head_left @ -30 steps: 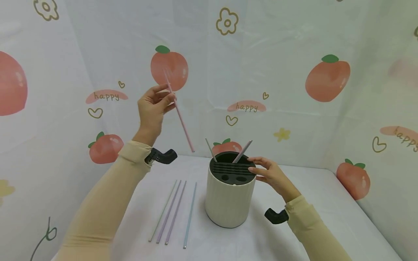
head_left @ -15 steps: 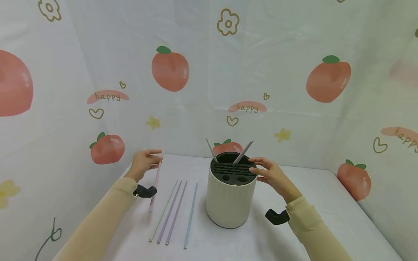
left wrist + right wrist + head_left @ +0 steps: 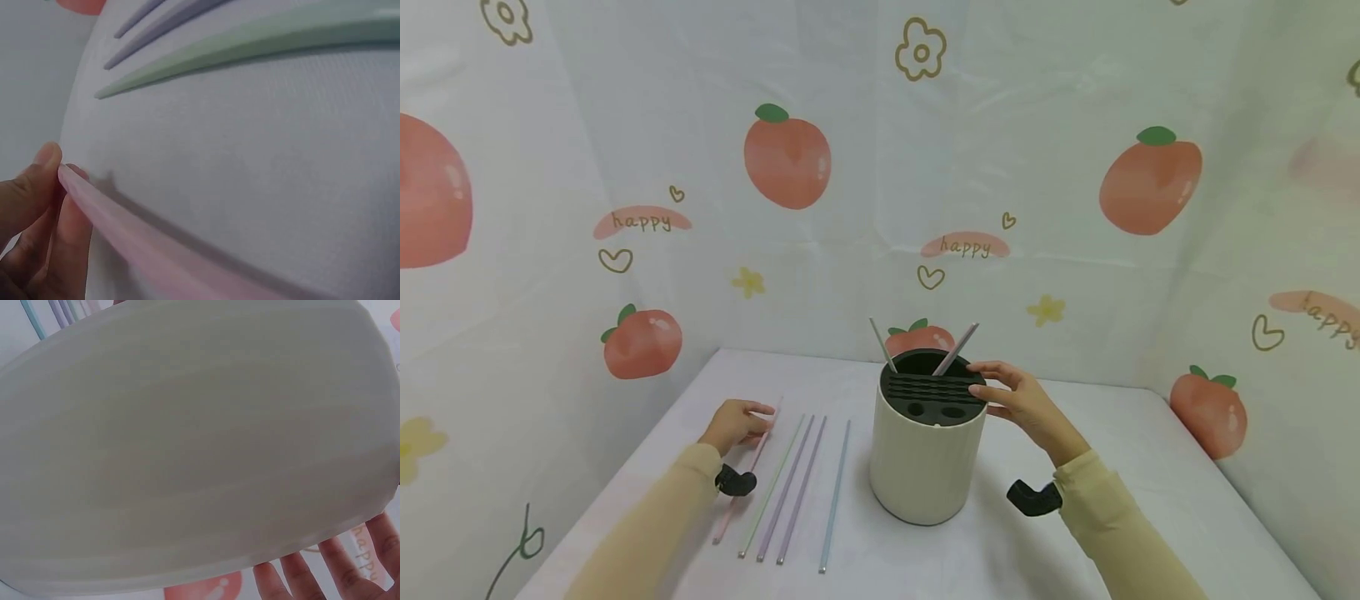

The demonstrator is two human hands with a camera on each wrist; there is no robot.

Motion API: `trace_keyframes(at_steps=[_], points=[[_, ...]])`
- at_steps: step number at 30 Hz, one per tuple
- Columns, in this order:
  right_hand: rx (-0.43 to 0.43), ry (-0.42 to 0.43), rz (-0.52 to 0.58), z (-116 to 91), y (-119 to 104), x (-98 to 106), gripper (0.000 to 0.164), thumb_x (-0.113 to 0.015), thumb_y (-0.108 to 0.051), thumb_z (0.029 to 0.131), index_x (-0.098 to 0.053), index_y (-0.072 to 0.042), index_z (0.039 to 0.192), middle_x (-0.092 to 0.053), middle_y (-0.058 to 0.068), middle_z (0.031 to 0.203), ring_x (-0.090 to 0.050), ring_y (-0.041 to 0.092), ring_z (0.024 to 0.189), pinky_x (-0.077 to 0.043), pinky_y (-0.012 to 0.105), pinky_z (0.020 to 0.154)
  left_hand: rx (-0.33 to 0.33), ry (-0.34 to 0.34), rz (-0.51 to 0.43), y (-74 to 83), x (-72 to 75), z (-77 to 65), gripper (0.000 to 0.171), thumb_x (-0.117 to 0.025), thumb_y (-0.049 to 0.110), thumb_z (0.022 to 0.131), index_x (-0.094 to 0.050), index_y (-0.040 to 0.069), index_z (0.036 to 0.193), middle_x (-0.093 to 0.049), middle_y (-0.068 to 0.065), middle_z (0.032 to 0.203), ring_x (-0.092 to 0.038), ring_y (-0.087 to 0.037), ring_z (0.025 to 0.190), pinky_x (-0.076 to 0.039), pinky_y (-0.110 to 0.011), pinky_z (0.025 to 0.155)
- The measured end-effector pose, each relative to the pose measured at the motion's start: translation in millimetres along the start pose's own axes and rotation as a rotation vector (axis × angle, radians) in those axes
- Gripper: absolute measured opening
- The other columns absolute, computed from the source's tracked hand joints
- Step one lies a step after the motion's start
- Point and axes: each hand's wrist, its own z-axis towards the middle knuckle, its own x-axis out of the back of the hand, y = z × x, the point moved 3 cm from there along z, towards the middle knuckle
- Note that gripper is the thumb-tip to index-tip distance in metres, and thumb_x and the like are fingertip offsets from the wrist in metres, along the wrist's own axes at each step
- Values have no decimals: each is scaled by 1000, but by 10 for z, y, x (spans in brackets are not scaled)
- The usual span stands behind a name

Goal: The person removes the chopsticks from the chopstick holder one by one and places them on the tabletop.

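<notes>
Low, the left hand [image 3: 737, 425] pinches a pink stick [image 3: 144, 244].

sticks [image 3: 802, 490] lie on the table [image 3: 992, 567], left of the holder [image 3: 923, 467].

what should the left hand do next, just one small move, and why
Probably loosen the left hand and let the pink stick settle: its far end is pinched low over the table, and it slants much like the green stick beside it.
</notes>
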Motion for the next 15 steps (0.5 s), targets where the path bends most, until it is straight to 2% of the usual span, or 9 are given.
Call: trace_keyframes(at_steps=[9, 15], points=[[-5, 0, 3, 2, 4, -1, 50, -66, -22, 92, -48, -3, 135, -42, 19, 142, -58, 6, 107, -50, 36, 98, -7, 43, 36, -123, -55, 39, 32, -73, -1, 80, -68, -8, 110, -70, -9, 85, -62, -8, 61, -56, -21, 55], [4, -6, 0, 9, 9, 2, 50, -66, -23, 92, -48, -3, 135, -42, 20, 142, -58, 5, 106, -50, 35, 98, -19, 42, 68, -110, -53, 36, 28, -76, 0, 77, -71, -7, 103, -69, -11, 83, -63, -9, 61, -57, -21, 55]])
